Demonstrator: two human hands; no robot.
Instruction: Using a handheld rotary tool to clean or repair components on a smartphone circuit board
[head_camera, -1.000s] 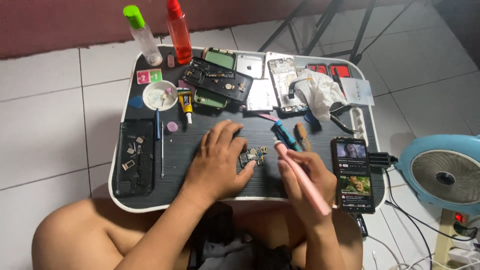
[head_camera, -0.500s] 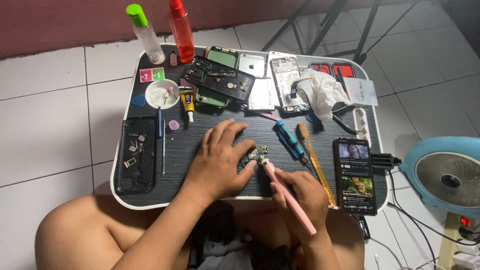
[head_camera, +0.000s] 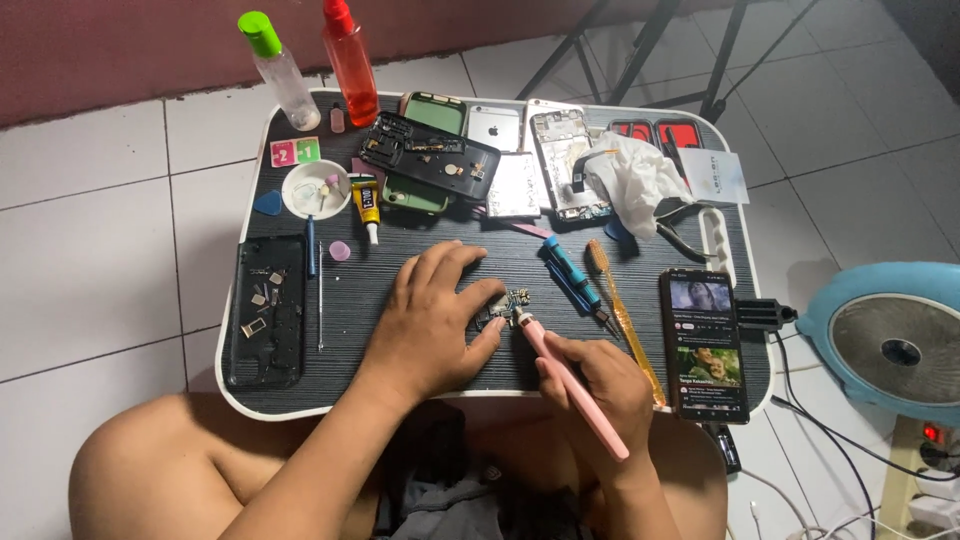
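My left hand (head_camera: 435, 320) lies flat on the small black lap table (head_camera: 400, 255), its thumb and fingers pinning a small circuit board (head_camera: 510, 303). A pink pen-shaped tool (head_camera: 568, 378) is gripped in my right hand (head_camera: 598, 385), and its tip touches the board. Just right of the board lie a blue screwdriver (head_camera: 567, 270) and an amber toothbrush (head_camera: 622, 315).
A phone with a lit screen (head_camera: 703, 343) rests at the table's right edge. Opened phones and back covers (head_camera: 455, 160), crumpled white tissue (head_camera: 630, 180), a glue tube (head_camera: 366, 205), a white dish (head_camera: 314, 188), two bottles (head_camera: 350, 60) and a black parts tray (head_camera: 266, 310) crowd the table. A blue fan (head_camera: 890, 345) stands on the floor.
My right hand has come in from the right with the pink tool, and its tip now rests on the board. The left hand has stayed on the board.
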